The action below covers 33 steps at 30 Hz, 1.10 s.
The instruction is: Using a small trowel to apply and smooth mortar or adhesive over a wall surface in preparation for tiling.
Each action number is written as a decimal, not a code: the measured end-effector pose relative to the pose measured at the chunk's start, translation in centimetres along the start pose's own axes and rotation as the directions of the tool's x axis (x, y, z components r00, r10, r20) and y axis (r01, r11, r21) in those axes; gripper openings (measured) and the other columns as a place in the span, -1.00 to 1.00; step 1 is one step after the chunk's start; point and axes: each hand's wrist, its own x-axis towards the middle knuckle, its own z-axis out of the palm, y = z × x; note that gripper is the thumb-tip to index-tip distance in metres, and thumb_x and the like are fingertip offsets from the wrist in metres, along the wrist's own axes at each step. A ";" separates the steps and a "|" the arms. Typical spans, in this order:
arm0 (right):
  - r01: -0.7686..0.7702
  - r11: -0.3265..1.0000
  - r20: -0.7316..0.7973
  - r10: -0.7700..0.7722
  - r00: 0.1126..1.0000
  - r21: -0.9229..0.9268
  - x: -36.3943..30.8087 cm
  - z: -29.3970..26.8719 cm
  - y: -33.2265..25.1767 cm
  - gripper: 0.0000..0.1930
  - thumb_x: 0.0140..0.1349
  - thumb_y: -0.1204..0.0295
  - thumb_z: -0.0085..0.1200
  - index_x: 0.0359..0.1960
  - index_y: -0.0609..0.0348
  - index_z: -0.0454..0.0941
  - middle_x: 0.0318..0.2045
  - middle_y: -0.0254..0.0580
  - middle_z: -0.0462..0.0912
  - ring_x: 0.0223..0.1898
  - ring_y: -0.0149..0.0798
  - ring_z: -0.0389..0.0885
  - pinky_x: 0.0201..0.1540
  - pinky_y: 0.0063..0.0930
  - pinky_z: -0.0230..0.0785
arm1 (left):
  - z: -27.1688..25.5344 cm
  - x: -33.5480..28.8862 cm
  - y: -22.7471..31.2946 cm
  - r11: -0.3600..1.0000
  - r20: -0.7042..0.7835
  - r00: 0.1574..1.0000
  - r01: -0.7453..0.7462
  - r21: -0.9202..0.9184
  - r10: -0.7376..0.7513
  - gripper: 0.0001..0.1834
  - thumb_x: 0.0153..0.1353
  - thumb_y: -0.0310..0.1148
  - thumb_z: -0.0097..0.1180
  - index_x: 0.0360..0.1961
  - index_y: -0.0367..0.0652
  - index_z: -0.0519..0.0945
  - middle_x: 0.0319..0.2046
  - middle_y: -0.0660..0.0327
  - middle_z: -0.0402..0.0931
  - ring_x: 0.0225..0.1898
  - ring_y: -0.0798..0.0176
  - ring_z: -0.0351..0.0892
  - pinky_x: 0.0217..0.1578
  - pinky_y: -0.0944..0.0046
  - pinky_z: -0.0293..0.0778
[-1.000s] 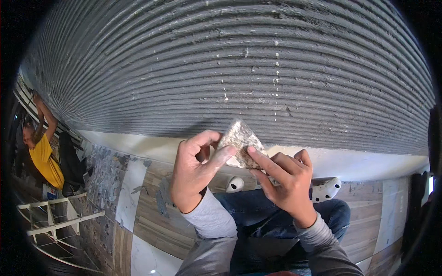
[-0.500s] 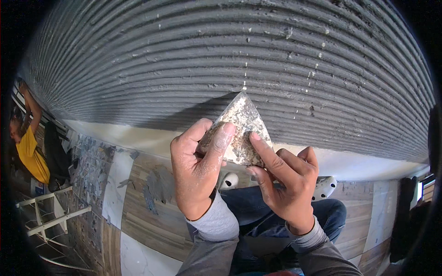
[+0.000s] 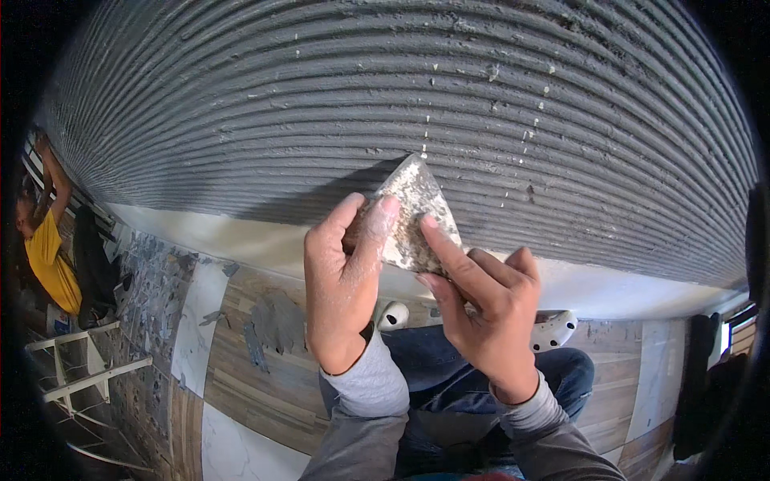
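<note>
A flat, pointed metal scraper plate (image 3: 415, 191), crusted with pale and brown dried material, is held in front of the grooved grey wall (image 3: 321, 104). Its tip points away from me, at or very close to the ridges; whether it touches I cannot tell. My left hand (image 3: 346, 276), dusted white, pinches the plate's left side with the thumb on top. From the right, my right hand (image 3: 487, 298) grips its near edge, index finger laid on the upper face and thumb below. Dotted lines of white specks (image 3: 527, 138) run across the ridges beyond the tip.
Beneath the ridges runs a smooth white wall strip (image 3: 593, 290). Grey mortar lumps (image 3: 282, 322) lie on the wood-look floor (image 3: 249, 385). At left are a metal stand (image 3: 96, 375) and a person in a yellow shirt (image 3: 52, 264). My white clogs (image 3: 555, 331) stand near the wall.
The plate and both hands have shifted slightly left and up in view, the tip now left of the white dotted line. Both hands keep their grip.
</note>
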 end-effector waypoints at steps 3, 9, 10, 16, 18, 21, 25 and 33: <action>0.022 1.000 -0.042 -0.021 0.999 0.003 -0.2 0.5 0.4 -0.41 0.10 0.25 0.36 0.25 -0.21 0.58 -0.72 -0.50 0.34 -0.69 -0.36 0.15 -0.43 -0.41 -0.05 | -0.6 0.7 0.6 0.999 0.063 0.998 0.022 0.037 -0.024 -0.61 0.40 -0.18 0.20 -0.44 -0.31 0.57 -0.64 0.45 0.33 -0.56 0.57 0.19 -0.58 0.43 0.13; -0.012 0.999 -0.025 0.013 1.000 0.040 -0.3 -0.3 -0.3 -0.45 0.15 0.27 0.33 0.24 -0.16 0.59 -0.73 -0.48 0.35 -0.71 -0.34 0.14 -0.43 -0.40 -0.04 | -2.6 2.1 2.4 0.960 0.325 0.940 0.009 0.280 -0.103 -0.60 0.42 -0.17 0.14 -0.35 -0.38 0.57 -0.66 0.28 0.28 -0.53 0.47 0.14 -0.53 0.32 0.20; -0.021 0.999 -0.037 0.023 0.999 0.047 -0.4 -0.2 -0.3 -0.46 0.16 0.27 0.33 0.24 -0.15 0.60 -0.74 -0.47 0.35 -0.71 -0.34 0.14 -0.43 -0.40 -0.05 | -2.8 2.3 2.4 0.922 0.348 0.929 -0.021 0.388 -0.125 -0.62 0.42 -0.19 0.13 -0.33 -0.39 0.56 -0.66 0.22 0.26 -0.52 0.45 0.13 -0.52 0.30 0.22; -0.056 0.998 -0.070 0.059 0.996 0.040 -1.1 0.7 -0.6 -0.44 0.15 0.28 0.34 0.25 -0.13 0.59 -0.73 -0.48 0.35 -0.70 -0.37 0.13 -0.42 -0.42 -0.06 | -1.6 1.2 1.0 0.987 0.269 0.963 -0.043 0.152 0.001 -0.65 0.41 -0.25 0.14 -0.34 -0.41 0.54 -0.66 0.19 0.24 -0.51 0.46 0.14 -0.52 0.29 0.19; -0.063 0.997 -0.093 0.068 0.993 0.050 -1.2 1.3 -0.3 -0.43 0.14 0.29 0.35 0.25 -0.12 0.59 -0.73 -0.49 0.36 -0.70 -0.38 0.13 -0.42 -0.43 -0.07 | -1.4 1.6 0.9 0.991 0.284 0.959 -0.040 0.128 0.002 -0.64 0.41 -0.27 0.15 -0.40 -0.40 0.49 -0.66 0.23 0.20 -0.51 0.48 0.11 -0.54 0.31 0.15; -0.078 0.992 -0.119 0.089 0.989 0.095 -1.3 2.6 -0.9 -0.41 0.11 0.32 0.36 0.25 -0.10 0.59 -0.72 -0.49 0.36 -0.69 -0.39 0.12 -0.42 -0.43 -0.07 | -1.4 2.0 0.3 0.993 0.235 0.970 -0.087 0.082 0.066 -0.60 0.41 -0.28 0.15 -0.47 -0.38 0.41 -0.66 0.27 0.15 -0.51 0.50 0.08 -0.56 0.33 0.11; -0.087 0.990 -0.157 0.104 0.982 0.114 -1.7 3.7 -0.9 -0.40 0.09 0.35 0.38 0.25 -0.07 0.59 -0.72 -0.50 0.37 -0.69 -0.39 0.11 -0.42 -0.44 -0.08 | -1.3 2.0 -0.4 0.970 0.169 0.969 -0.201 0.134 0.177 -0.56 0.41 -0.27 0.16 -0.52 -0.36 0.34 -0.68 0.26 0.11 -0.55 0.48 0.06 -0.59 0.32 0.08; -0.086 0.992 -0.192 0.102 0.976 0.091 -2.1 3.7 -1.0 -0.41 0.08 0.34 0.38 0.24 -0.06 0.60 -0.73 -0.50 0.33 -0.68 -0.40 0.10 -0.42 -0.43 -0.10 | -1.1 1.9 -0.8 0.964 0.176 0.966 -0.219 0.148 0.192 -0.58 0.39 -0.30 0.18 -0.52 -0.37 0.37 -0.71 0.16 0.15 -0.59 0.43 0.07 -0.62 0.27 0.11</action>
